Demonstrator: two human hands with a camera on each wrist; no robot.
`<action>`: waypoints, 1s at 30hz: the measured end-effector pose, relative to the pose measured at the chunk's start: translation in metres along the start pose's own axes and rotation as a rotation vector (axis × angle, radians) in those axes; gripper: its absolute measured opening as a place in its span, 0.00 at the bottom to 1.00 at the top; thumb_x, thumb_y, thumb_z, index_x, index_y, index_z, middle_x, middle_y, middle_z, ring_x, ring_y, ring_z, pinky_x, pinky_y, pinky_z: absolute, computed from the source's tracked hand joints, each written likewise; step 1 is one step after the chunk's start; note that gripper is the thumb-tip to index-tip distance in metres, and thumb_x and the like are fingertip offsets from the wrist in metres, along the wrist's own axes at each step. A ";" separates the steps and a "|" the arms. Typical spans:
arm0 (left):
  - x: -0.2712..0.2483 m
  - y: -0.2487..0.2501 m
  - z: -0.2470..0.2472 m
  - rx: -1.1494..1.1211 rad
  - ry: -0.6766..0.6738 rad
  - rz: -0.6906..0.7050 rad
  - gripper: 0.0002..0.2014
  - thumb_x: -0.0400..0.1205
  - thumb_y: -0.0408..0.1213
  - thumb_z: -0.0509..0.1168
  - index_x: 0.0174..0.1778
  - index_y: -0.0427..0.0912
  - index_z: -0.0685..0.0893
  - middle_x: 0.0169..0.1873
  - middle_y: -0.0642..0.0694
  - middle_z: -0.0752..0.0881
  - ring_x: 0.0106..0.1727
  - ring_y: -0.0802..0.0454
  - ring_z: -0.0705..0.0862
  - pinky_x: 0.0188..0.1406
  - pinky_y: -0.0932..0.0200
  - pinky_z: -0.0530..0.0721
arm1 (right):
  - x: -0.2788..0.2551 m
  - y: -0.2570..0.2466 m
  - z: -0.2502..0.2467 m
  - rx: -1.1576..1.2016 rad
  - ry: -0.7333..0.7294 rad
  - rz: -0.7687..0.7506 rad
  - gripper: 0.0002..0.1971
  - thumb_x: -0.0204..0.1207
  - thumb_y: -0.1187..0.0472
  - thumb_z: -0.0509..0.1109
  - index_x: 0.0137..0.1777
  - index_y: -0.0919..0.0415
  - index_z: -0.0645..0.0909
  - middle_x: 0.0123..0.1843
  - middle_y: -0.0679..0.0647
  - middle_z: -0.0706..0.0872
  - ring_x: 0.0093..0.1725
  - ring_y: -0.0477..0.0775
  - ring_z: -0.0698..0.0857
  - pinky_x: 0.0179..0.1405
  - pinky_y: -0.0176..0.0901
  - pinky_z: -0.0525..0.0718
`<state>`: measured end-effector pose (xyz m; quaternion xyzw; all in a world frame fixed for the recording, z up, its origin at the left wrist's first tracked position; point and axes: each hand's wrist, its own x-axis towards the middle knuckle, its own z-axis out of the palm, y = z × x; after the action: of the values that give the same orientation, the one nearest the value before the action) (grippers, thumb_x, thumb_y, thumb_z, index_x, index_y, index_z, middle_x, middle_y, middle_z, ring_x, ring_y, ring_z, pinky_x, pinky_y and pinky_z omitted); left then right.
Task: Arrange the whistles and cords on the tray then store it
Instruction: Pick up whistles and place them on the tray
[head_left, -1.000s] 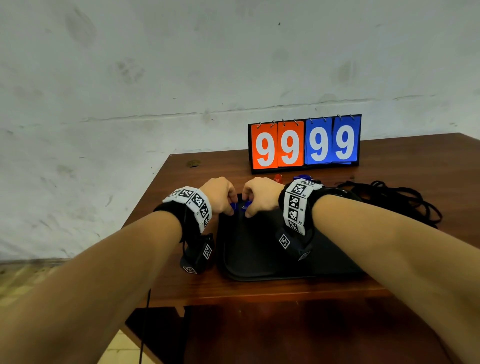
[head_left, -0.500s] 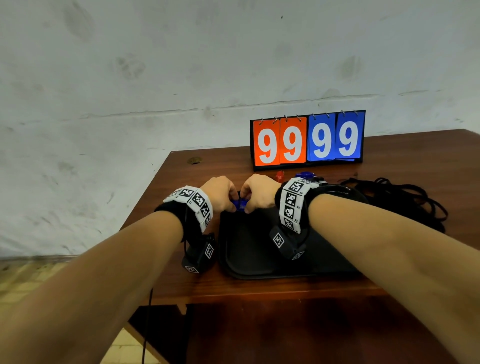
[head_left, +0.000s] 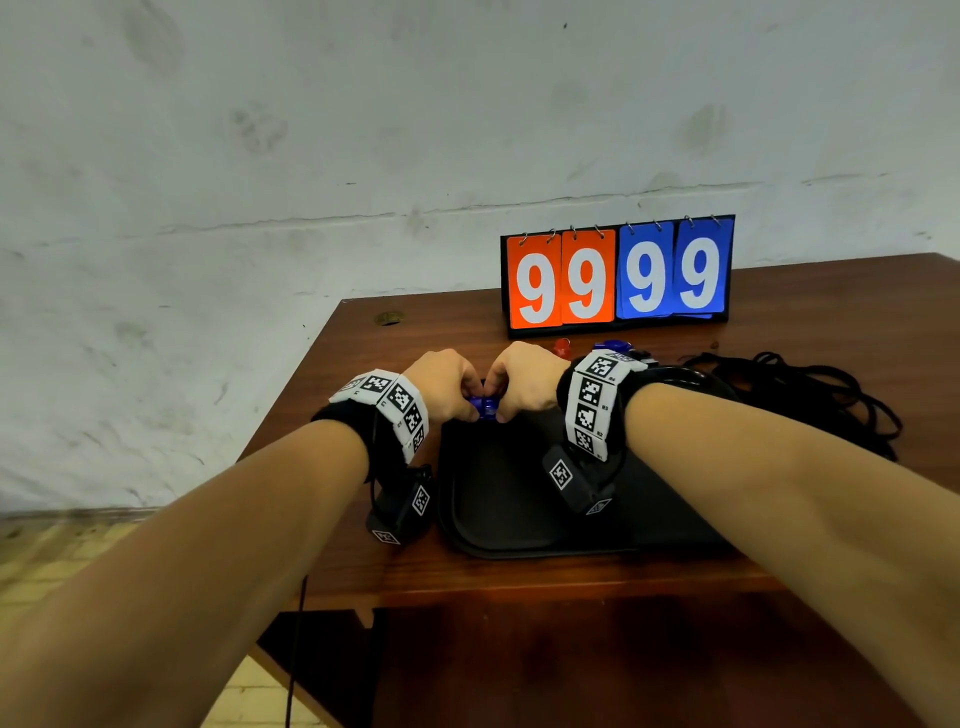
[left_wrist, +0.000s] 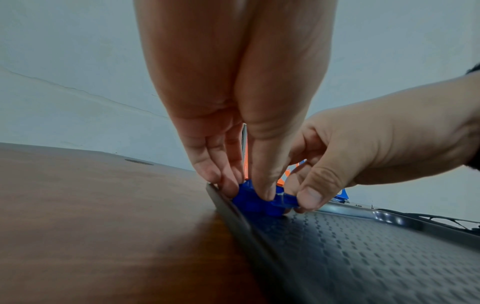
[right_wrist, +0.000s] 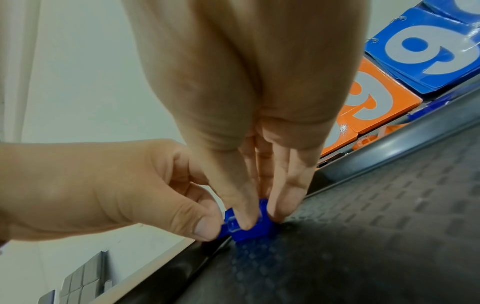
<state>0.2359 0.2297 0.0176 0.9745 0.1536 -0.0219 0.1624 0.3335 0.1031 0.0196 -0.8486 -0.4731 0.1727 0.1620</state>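
A black tray (head_left: 498, 519) lies on the brown table near its front edge. At the tray's far left corner both hands pinch a small blue whistle (head_left: 485, 405). My left hand (head_left: 462, 402) holds its left end and my right hand (head_left: 501, 408) its right end. In the left wrist view the blue whistle (left_wrist: 249, 200) sits just above the tray rim (left_wrist: 233, 214), and in the right wrist view the blue whistle (right_wrist: 244, 229) is low over the textured tray floor (right_wrist: 363, 226). A red whistle (head_left: 562, 345) and another blue whistle (head_left: 613, 345) lie behind the tray. A heap of black cords (head_left: 810, 395) lies to the right.
A flip scoreboard (head_left: 618, 275) showing 99 99 stands at the back of the table, close behind the whistles. A grey wall rises behind the table. The table's left edge (head_left: 291, 405) is close to my left wrist, with tiled floor below.
My two hands have drawn closer together over the tray's far left corner, and the blue plastic between them is now bunched in one spot. The tray has not moved.
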 end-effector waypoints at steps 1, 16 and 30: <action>0.000 0.000 0.000 -0.001 -0.002 -0.002 0.19 0.74 0.37 0.78 0.61 0.43 0.88 0.54 0.48 0.89 0.55 0.51 0.87 0.58 0.56 0.85 | 0.000 0.001 0.000 0.003 0.002 0.001 0.21 0.65 0.62 0.83 0.59 0.59 0.88 0.55 0.54 0.90 0.53 0.53 0.88 0.57 0.45 0.87; -0.014 -0.002 -0.016 -0.005 0.061 -0.141 0.15 0.73 0.30 0.77 0.54 0.44 0.90 0.51 0.48 0.89 0.54 0.50 0.86 0.53 0.59 0.84 | -0.020 0.015 -0.017 0.108 0.045 0.032 0.23 0.68 0.66 0.81 0.65 0.62 0.84 0.59 0.55 0.88 0.57 0.54 0.87 0.56 0.42 0.85; -0.006 0.040 -0.017 -0.077 0.097 -0.116 0.07 0.78 0.31 0.72 0.50 0.45 0.90 0.45 0.49 0.88 0.49 0.51 0.87 0.57 0.56 0.85 | -0.045 0.045 -0.039 0.305 0.114 0.110 0.12 0.77 0.67 0.72 0.61 0.61 0.84 0.53 0.58 0.88 0.51 0.55 0.89 0.46 0.44 0.90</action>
<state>0.2421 0.1970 0.0467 0.9569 0.2182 0.0216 0.1905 0.3623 0.0372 0.0411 -0.8473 -0.3840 0.2026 0.3060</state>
